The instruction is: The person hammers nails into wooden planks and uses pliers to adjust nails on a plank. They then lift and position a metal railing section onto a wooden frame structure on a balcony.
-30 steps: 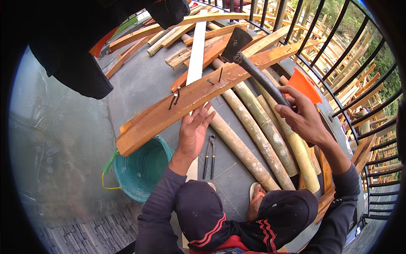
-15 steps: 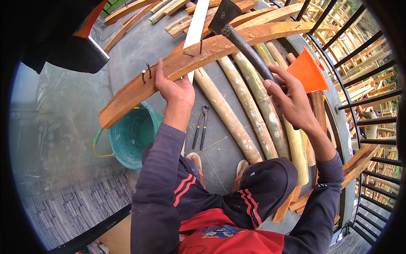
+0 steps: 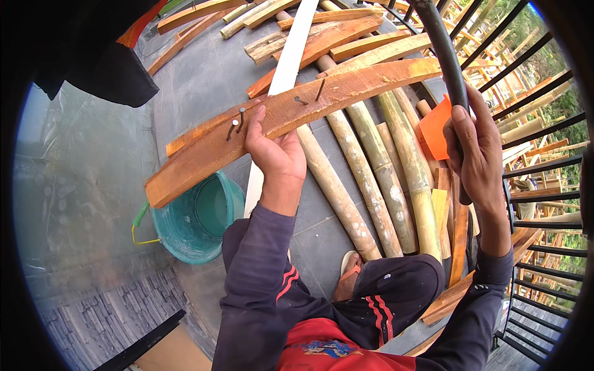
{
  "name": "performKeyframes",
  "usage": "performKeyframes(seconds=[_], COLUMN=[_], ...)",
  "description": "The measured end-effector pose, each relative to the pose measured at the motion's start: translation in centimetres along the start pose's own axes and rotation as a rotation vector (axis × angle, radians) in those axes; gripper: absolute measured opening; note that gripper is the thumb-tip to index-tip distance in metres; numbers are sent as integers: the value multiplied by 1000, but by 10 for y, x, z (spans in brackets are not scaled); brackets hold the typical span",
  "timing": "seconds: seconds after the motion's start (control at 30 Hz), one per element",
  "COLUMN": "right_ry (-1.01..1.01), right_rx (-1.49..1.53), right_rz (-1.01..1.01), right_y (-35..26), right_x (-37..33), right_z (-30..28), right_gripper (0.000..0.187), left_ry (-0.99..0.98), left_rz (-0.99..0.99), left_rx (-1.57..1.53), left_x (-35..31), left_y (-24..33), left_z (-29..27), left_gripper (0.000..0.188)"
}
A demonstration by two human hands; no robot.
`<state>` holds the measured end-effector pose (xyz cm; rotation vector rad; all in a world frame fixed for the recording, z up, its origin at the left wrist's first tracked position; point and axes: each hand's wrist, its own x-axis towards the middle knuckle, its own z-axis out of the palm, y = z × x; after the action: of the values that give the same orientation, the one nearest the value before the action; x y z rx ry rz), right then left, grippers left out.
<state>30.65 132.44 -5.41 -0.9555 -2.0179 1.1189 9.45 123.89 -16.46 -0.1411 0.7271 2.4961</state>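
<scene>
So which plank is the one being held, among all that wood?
Start at the row of pale bamboo poles lying on the grey floor. Across and above them runs a long reddish-brown plank, gripped at its near edge by the left hand. Unlike the planks lying around it, it is lifted off the floor and has bent nails sticking out of its face.

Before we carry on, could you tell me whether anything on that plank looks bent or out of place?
Yes: by the left hand, two nails in the long plank are bent over; two more nails further along lean askew, none driven flush.
</scene>
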Motion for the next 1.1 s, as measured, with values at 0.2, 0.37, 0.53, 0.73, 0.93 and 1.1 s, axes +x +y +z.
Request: performKeyframes(seconds=[0.2,0.37,0.53,0.73,0.93,1.1], right_ry=[-328,-136,-196,-224,-154,-221], right_rx=[-341,-64,-217,-41,125,188], right_rz=[-10,-110,3,225,132,162], right_y=[15,5,24,13,8,21], right_x=[-11,-12,-1,-3,0,-4], right_z=[23,23,25,19,25,32], right_gripper=[39,42,34,33,38,40], left_ry=[-114,-240,-319,-202,-271,-429], left_rz=[-63,-157,-182,33,59,79], left_rx=[18,112,157,124,93,492], left_x=[0,5,13,8,8,14], left_y=[6,16,20,8,9,16], left_z=[-5,-11,-14,-9,-15,-42], left_gripper=[35,37,43,34,37,45])
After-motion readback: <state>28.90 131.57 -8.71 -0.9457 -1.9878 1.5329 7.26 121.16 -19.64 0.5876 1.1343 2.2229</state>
